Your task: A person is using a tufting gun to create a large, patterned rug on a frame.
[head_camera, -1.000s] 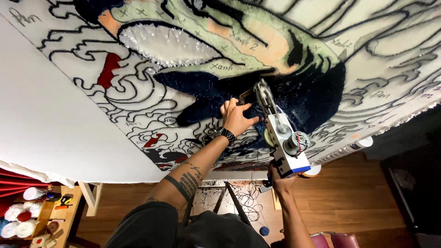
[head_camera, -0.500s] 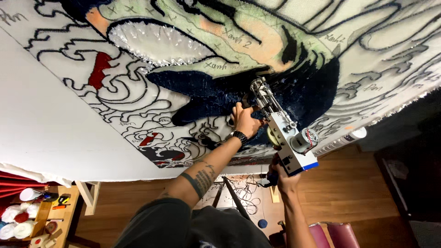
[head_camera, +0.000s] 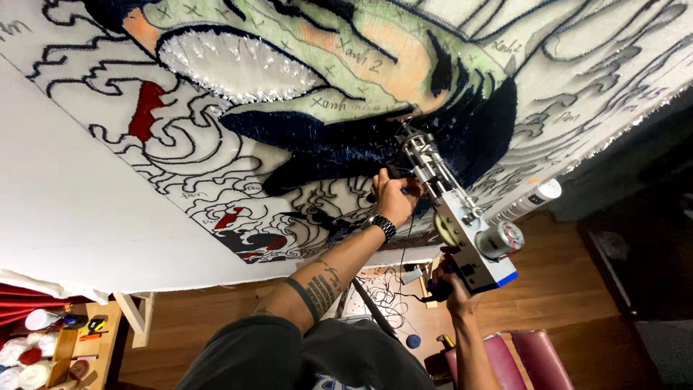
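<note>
Since half a second ago, both hands and the tufting gun [head_camera: 456, 220] have slid a little to the right along the dark blue patch [head_camera: 361, 144] of the stretched canvas [head_camera: 86, 209].

Head view: the gun's nose presses into the canvas at the patch's lower edge, its grey body angling down and to the right, away from the cloth. The left hand [head_camera: 393, 198] sits just left of the gun's front, fingers curled tight around the front grip; a watch [head_camera: 382, 227] circles the wrist. The right hand [head_camera: 451, 285] is under the gun's rear, fingers wrapped around the back handle, mostly hidden by the gun's body. A white tube [head_camera: 527, 202] juts out right of the gun. Red [head_camera: 146, 108] and pale green areas lie up and left of the gun. Far below and left, yarn cones [head_camera: 29, 347] crowd a wooden shelf [head_camera: 61, 347]; a maroon seat [head_camera: 520, 357] sits below the gun.
</note>
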